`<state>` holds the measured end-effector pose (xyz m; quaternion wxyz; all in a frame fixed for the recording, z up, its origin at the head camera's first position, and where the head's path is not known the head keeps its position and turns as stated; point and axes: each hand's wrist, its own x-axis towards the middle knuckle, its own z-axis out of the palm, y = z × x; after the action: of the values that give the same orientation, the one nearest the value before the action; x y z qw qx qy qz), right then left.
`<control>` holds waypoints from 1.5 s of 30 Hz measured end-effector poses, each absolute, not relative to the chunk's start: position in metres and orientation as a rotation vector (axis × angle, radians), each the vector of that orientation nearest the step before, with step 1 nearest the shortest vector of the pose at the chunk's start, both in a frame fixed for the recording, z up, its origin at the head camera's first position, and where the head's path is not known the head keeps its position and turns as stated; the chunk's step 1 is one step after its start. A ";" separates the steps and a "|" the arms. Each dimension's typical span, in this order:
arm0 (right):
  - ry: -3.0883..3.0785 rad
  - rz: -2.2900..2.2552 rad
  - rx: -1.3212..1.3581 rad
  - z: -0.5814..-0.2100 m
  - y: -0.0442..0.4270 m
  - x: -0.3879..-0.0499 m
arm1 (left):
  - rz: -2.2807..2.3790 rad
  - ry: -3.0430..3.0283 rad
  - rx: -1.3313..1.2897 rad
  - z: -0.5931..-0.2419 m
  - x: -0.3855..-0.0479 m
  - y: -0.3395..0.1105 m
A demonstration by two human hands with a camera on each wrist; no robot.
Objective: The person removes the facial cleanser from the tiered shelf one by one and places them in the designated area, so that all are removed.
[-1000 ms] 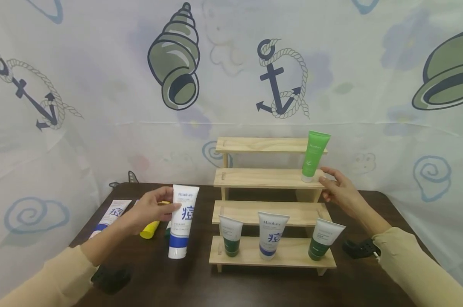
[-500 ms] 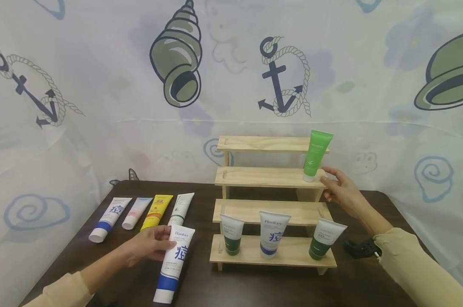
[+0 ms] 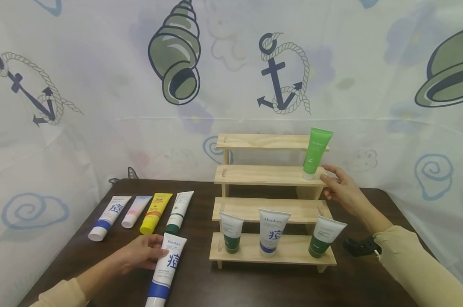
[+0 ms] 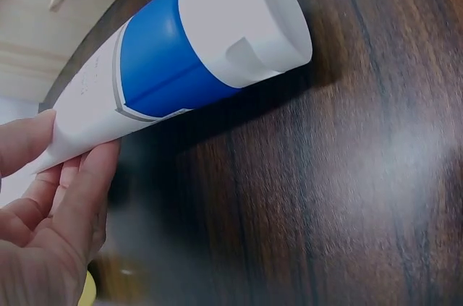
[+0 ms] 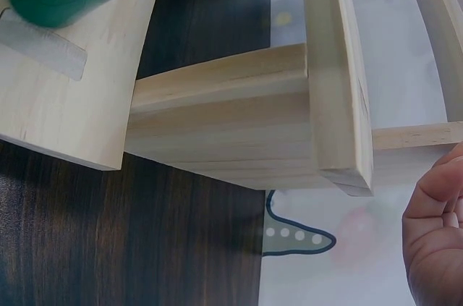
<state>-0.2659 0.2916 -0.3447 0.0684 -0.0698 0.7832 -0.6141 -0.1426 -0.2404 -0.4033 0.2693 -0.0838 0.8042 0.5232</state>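
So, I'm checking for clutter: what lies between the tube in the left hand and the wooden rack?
Only bare tabletop shows between the held tube and the rack, in the head view.

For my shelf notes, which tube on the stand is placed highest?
The bright green tube, on the second-highest shelf; the other three stand on the lowest shelf.

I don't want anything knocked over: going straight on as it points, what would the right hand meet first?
Probably the end of the second shelf from the top; the right hand is at that edge, perhaps touching, though depth is unclear. The green tube stands just beyond.
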 end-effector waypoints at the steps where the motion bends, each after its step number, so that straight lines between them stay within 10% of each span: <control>1: 2.353 -1.855 -0.210 -0.345 0.292 -0.267 | 1.404 2.173 -0.238 -0.404 -0.143 -0.241; 45: 2.377 -1.852 -0.185 -0.345 0.289 -0.261 | 1.319 2.315 -0.376 -0.413 -0.142 -0.257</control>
<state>-0.2610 0.2886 -0.3448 0.0611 -0.0611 0.7859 -0.6123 -0.1416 -0.2573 -0.4131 0.2236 -0.1362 0.8385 0.4779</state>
